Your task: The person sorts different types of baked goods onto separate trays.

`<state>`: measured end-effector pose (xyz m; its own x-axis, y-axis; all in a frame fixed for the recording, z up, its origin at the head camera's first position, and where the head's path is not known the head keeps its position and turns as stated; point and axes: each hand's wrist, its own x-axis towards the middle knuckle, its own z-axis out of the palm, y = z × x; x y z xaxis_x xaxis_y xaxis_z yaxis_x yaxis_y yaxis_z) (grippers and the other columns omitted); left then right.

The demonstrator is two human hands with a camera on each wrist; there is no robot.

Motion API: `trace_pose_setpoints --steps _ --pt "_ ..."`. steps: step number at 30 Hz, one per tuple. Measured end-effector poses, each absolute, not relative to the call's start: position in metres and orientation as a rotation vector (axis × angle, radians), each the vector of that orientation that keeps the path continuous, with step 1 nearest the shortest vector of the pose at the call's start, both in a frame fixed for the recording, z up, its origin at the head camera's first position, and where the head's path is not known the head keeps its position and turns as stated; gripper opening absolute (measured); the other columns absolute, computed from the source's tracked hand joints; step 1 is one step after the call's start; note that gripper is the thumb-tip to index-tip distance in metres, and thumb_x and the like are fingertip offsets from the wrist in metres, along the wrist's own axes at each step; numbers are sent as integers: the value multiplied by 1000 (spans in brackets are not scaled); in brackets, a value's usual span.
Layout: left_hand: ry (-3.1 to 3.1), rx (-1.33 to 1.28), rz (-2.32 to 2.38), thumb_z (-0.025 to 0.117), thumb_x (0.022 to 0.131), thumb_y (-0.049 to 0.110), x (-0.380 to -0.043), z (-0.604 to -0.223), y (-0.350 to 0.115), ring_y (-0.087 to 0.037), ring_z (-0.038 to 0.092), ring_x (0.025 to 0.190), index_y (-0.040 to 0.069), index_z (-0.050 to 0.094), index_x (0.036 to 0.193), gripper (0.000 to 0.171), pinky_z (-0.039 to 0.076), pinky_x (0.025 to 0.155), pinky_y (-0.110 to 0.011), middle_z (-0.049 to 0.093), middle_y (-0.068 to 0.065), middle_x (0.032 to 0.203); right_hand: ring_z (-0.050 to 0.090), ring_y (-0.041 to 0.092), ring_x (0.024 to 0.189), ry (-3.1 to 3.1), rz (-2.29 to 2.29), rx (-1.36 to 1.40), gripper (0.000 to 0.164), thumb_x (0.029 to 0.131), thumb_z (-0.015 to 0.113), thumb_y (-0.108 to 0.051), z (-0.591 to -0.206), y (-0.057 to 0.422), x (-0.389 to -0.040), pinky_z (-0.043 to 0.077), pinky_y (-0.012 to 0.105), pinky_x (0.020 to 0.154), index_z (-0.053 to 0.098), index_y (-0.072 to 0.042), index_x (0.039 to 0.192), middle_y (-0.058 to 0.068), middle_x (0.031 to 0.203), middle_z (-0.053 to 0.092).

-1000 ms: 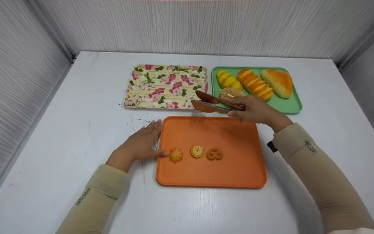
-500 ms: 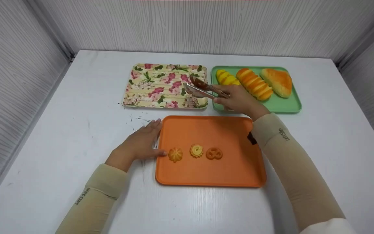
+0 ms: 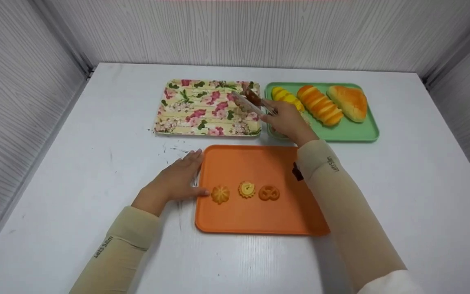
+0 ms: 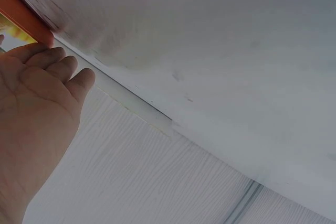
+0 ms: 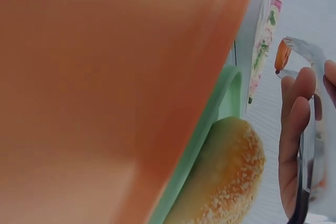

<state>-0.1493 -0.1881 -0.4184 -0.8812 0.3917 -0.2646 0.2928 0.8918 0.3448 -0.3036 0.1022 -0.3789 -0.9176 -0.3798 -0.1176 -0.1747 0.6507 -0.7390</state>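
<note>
My right hand (image 3: 286,120) grips metal tongs (image 3: 248,104), whose tips stand apart over the right part of a floral tray (image 3: 196,107). In the right wrist view an orange patch shows at the tongs' (image 5: 315,129) tips; I cannot tell whether it is a held piece or a reflection. With straight fingers, my left hand (image 3: 174,179) lies along the left edge of an orange tray (image 3: 235,218), its thumb reaching over the rim beside a flower-shaped cookie (image 3: 220,194). A round scalloped cookie (image 3: 247,190) and a pretzel-shaped cookie (image 3: 269,192) lie on the same tray.
Behind my right hand a green tray (image 3: 359,134) bears a yellow striped bun (image 3: 286,97), a long striped loaf (image 3: 320,105) and a triangular bread (image 3: 348,102). A seeded bun (image 5: 226,177) there is mostly hidden in the head view. White panels surround the table.
My right hand has carried the tongs leftward and away from me, from the green tray's near left corner to above the floral tray. The left hand has stayed put.
</note>
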Motion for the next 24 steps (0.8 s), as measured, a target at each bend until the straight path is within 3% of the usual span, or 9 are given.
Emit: trace_pose_setpoints --steps 6,14,18,19,23,24 --pt "2724 492 428 64 83 57 -149 -418 -188 -25 6 144 3 8 153 104 12 115 -45 7 -9 159 36 10 44 2696 -1086 -410 58 94 60 -30 -385 95 -305 39 27 48 39 -22 147 1 142 47" --pt "2725 488 434 64 83 57 -149 -418 -188 -25 5 144 4 9 153 103 12 115 -44 7 -8 159 51 12 49 2674 -1123 -350 58 95 59 -30 -390 94 -305 42 25 46 38 -21 148 2 141 48" --pt "2718 477 445 64 84 56 -148 -417 -187 -25 5 144 5 10 153 102 11 115 -44 6 -7 159 43 8 45 2689 -1088 -338 58 94 60 -31 -391 95 -305 42 26 48 39 -21 147 3 140 49" --pt "2715 471 446 64 84 56 -148 -417 -187 -25 5 144 5 9 153 102 11 115 -44 6 -7 159 42 8 44 2691 -1084 -336 58 94 60 -32 -391 95 -305 42 26 49 39 -21 147 4 138 51" --pt "2714 464 450 63 84 57 -149 -418 -188 -24 4 144 6 8 153 102 12 115 -44 5 -5 159 39 9 44 2671 -1099 -316 59 93 60 -34 -391 94 -304 40 27 48 39 -21 147 15 101 65" --pt "2714 466 451 64 84 57 -149 -418 -188 -24 4 144 6 8 153 102 12 115 -44 5 -6 159 40 9 44 2664 -1110 -312 59 93 60 -35 -391 94 -303 40 27 47 39 -22 148 15 101 65"
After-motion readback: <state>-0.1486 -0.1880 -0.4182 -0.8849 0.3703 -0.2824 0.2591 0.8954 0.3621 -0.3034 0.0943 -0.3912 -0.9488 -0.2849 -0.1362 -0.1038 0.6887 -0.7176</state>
